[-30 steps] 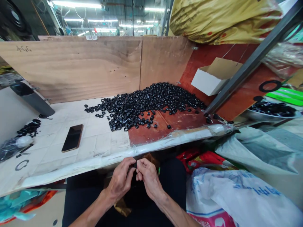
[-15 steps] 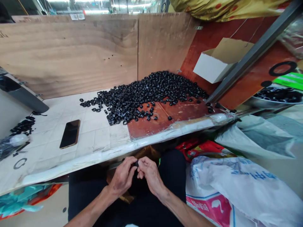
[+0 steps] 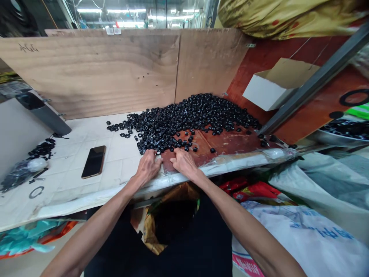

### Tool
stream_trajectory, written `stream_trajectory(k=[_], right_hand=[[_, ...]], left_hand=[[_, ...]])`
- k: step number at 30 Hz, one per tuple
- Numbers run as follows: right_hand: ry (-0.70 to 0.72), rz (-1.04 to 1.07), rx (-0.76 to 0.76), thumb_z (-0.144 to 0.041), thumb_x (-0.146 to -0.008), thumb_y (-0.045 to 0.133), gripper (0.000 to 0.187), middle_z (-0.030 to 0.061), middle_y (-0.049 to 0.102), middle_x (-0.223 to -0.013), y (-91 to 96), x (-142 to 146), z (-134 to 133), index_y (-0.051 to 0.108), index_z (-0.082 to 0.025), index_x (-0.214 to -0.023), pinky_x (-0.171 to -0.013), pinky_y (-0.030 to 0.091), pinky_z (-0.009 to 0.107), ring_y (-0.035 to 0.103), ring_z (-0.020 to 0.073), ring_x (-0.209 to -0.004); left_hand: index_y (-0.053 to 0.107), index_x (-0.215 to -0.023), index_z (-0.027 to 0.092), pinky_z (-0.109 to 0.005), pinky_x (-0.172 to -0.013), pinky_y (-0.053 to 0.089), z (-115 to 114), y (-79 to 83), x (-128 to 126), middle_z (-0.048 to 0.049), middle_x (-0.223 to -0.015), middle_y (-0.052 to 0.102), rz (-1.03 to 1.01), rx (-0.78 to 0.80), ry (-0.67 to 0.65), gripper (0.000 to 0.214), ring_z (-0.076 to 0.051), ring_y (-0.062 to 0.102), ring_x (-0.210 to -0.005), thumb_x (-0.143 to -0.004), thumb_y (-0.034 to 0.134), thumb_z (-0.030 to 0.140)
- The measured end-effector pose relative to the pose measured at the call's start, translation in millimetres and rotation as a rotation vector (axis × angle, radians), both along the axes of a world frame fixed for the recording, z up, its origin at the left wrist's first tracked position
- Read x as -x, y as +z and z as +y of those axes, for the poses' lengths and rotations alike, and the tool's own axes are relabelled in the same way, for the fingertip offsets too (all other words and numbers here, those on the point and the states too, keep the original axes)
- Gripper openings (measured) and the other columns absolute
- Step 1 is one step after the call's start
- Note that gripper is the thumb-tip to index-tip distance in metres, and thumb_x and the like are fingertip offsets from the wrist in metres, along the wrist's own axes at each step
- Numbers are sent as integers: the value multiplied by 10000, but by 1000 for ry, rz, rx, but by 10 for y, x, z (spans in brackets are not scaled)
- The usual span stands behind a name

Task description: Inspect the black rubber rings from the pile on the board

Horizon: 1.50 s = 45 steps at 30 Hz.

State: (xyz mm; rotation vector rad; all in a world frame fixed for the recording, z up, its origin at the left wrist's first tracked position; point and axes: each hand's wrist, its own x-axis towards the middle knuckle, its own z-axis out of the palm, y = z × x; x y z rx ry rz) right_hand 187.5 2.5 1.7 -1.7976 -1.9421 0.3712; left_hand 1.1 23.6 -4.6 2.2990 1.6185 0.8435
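A large heap of small black rings (image 3: 190, 119) covers the back and middle of the work table (image 3: 121, 173). My left hand (image 3: 148, 166) lies knuckles up at the heap's near edge, its fingertips curled down onto the nearest rings. Beside it, my right hand (image 3: 184, 163) reaches the same edge, fingers bent over a few loose rings. What the fingertips grip is hidden under the hands. Between my knees an open bag (image 3: 170, 219) with a dark inside sits below the table edge.
A black phone (image 3: 93, 161) lies left of my hands. More black rings and a plastic bag (image 3: 25, 169) sit far left. A white cardboard box (image 3: 273, 90) leans at the back right, beside a slanted metal bar (image 3: 314, 82). Sacks (image 3: 302, 234) fill the floor at right.
Both hands left my lap, where they were pinched together on a small black piece, and reached forward onto the table to the near edge of the ring heap.
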Motion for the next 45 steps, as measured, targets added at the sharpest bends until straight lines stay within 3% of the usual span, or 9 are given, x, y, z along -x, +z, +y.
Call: stream_trajectory(k=[5,11,16,20,26,31,36,40,45], right_hand=[[-105,-82,82,-318,-985,582,315,224,747,-1057,-44,117,254,590,-97,-1209,-874,492,369,709,338,-1054],[-85,-33,-48,-341,-979,580,229,149,741,-1020,-226,109,349,643,-168,-1117,-845,511,384,695,319,-983],[-37,203,-288,-284,-889,650,135,96,694,-1027,-377,35,364,648,-172,-965,-862,521,363,642,248,-943],[92,443,-305,-300,-898,639,161,11,676,-889,-451,8,382,651,-173,-995,-824,524,311,630,178,-870],[286,570,-234,-428,-933,624,329,12,720,-942,-460,-8,410,720,-130,-1036,-826,519,289,650,130,-880],[259,568,-211,-568,-933,607,469,28,740,-1035,-417,-41,418,710,-140,-1097,-812,496,245,626,90,-940],[252,572,-263,-378,-937,658,224,-14,703,-915,-368,-52,435,669,-165,-1005,-742,483,246,599,80,-821],[282,590,-330,-293,-927,657,175,20,729,-993,-360,-69,411,717,-171,-1037,-831,499,287,635,123,-911],[205,699,-378,-263,-875,676,186,38,736,-953,-374,-22,384,737,-143,-1004,-808,528,313,661,162,-856]], left_hand=[[650,-1107,135,-409,-798,539,237,-148,-153,-120,-904,709,56,43,80,335,-312,693,-876,-878,667,379],[642,-962,189,-410,-876,525,312,-276,-177,-103,-958,705,-35,-20,44,198,-295,682,-935,-846,684,343],[631,-925,182,-391,-901,532,326,-355,-122,-62,-922,710,-187,-74,11,203,-256,677,-910,-824,720,334],[634,-1006,158,-370,-902,543,366,-391,-99,-49,-985,716,-320,-53,-66,268,-229,682,-928,-853,724,357],[659,-1029,151,-363,-940,555,340,-295,-112,-32,-1044,707,-366,6,-129,235,-192,673,-974,-873,754,300],[588,-1125,87,-347,-855,589,289,-174,-159,-10,-1042,691,-221,22,-116,414,-109,650,-830,-886,760,379],[561,-1074,98,-344,-838,584,318,-206,-165,-14,-1008,664,-270,-35,-157,505,-147,701,-938,-883,650,557],[606,-1083,156,-452,-925,594,315,-245,-147,-3,-1035,690,-375,7,-178,399,-205,715,-1018,-919,675,513],[677,-1154,198,-412,-906,607,313,-285,-105,-60,-1115,725,-522,42,-249,358,-239,720,-1057,-888,736,431]])
